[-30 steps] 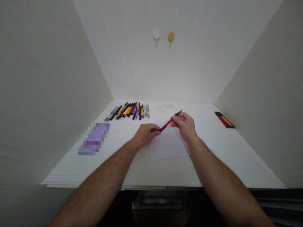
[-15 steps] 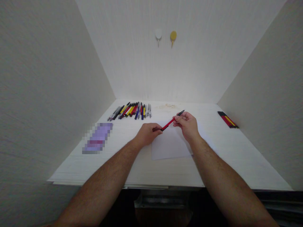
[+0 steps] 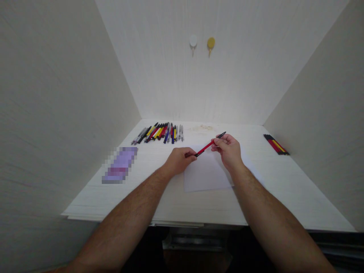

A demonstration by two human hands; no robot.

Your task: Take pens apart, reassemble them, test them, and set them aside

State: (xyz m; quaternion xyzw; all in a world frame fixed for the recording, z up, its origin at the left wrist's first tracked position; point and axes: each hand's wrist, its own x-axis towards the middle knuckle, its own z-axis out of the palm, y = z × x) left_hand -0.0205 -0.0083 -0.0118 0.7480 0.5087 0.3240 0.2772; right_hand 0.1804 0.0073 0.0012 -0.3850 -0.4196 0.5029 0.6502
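A red pen (image 3: 205, 146) with a black tip and a black clip end is held tilted above a white sheet of paper (image 3: 207, 176). My left hand (image 3: 181, 160) pinches its lower, black clip end between thumb and fingers. Near the black tip, which points up and to the right, my right hand (image 3: 228, 149) grips the pen with thumb and fingertips. Part of the paper is hidden beneath my right wrist.
Several loose pens (image 3: 157, 132) lie in a row at the back left. A small group of red, yellow and black pens (image 3: 276, 145) is by the right wall. A pixelated purple item (image 3: 121, 165) lies at left. Two hooks, white (image 3: 193, 41) and yellow (image 3: 211, 43), are on the back wall.
The whole view has shifted slightly, so the scene sits a little further right. My right hand is slightly further from my left, nearer the pen's black tip section; both still hold the pen.
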